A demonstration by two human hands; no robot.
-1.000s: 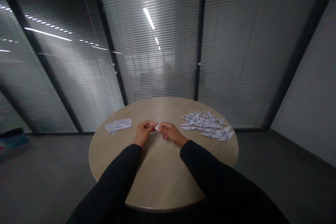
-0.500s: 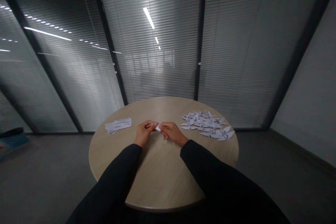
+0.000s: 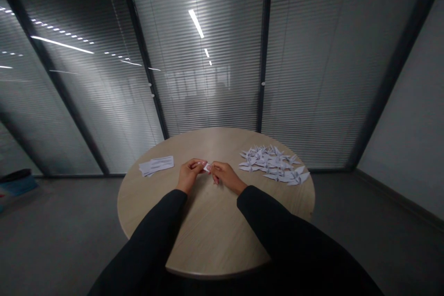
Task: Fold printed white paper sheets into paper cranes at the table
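Note:
Between my left hand [image 3: 189,175] and my right hand [image 3: 226,177] a small piece of white paper [image 3: 207,167] is pinched, held up just above the table by the fingertips of both. Most of the paper is hidden by my fingers, so its shape is hard to make out. To the left of my left hand lies a stack of white paper slips [image 3: 156,165]. Several folded white origami cranes [image 3: 274,165] form a loose pile to the right of my right hand, not touching it.
The round light wood table [image 3: 211,236] stands on a grey floor, with glass partitions with blinds behind it. A dark and blue object [image 3: 15,185] sits on the floor at the far left.
My fingers shift slightly on the small paper, and both hands stay close together over the same spot. The paper stack and the crane pile have not moved.

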